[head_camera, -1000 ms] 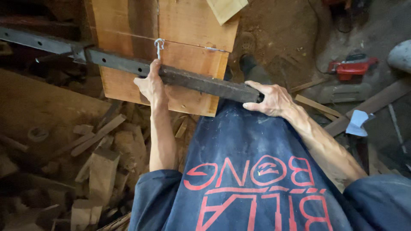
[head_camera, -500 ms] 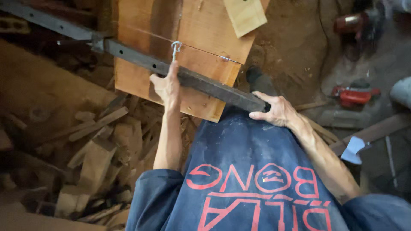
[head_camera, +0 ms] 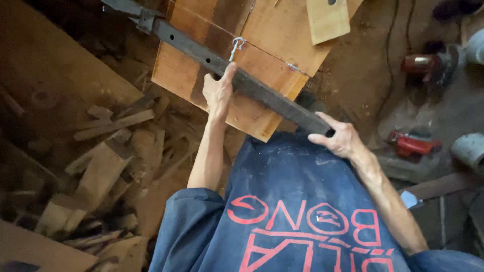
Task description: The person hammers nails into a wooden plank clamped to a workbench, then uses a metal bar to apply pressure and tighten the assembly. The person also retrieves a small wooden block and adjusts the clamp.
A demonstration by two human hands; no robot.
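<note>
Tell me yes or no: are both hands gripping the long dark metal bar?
Yes: the left hand grips the dark metal bar mid-length, and the right hand clasps its near end.

Metal bar [head_camera: 242, 80] lies across wooden board [head_camera: 252, 45], offcuts [head_camera: 101, 161] left.

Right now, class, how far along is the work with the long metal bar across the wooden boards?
Done: the boards lie side by side, the metal bar across them, a small metal hook at the seam. In hand: the left hand grips the bar mid-length and the right hand holds its near end. Left: whether the bar is tightened or fixed cannot be told.
</note>
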